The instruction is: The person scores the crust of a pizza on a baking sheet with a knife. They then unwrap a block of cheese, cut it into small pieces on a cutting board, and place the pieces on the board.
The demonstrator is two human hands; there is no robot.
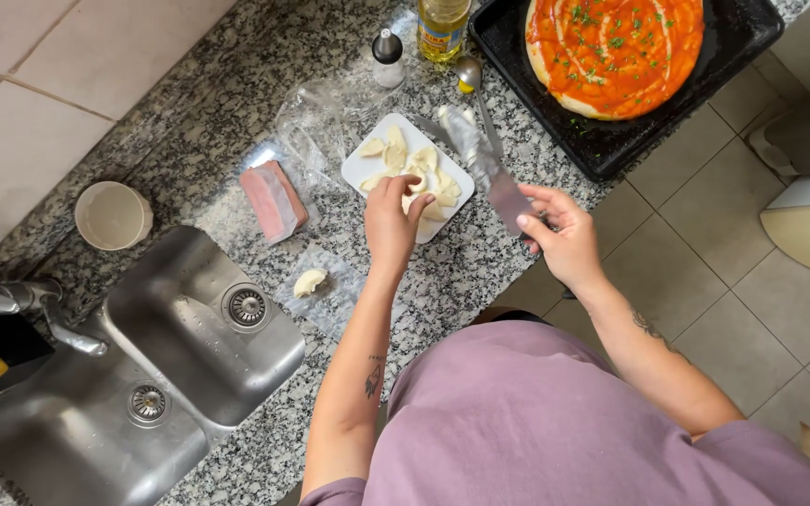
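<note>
The counter (pixel 189 122) is speckled grey, black and white granite, the double sink (pixel 189 319) and tap (pixel 21 300) shine steel grey, and the floor tiles (pixel 752 309) are plain beige. A white square plate (pixel 367 169) bears pale cream cheese slices (pixel 396 155), beside it lies a pink block of ham (pixel 274 201), a cream cup (pixel 112 215) stands near the sink, and the knife blade (pixel 485 164) is silver. The black tray (pixel 611 145) holds a pizza base (pixel 616 52) coated orange-red with green herb flecks and a pale rim, the oil bottle (pixel 442 28) is yellow, and the shirt (pixel 555 422) is dusty mauve
</note>
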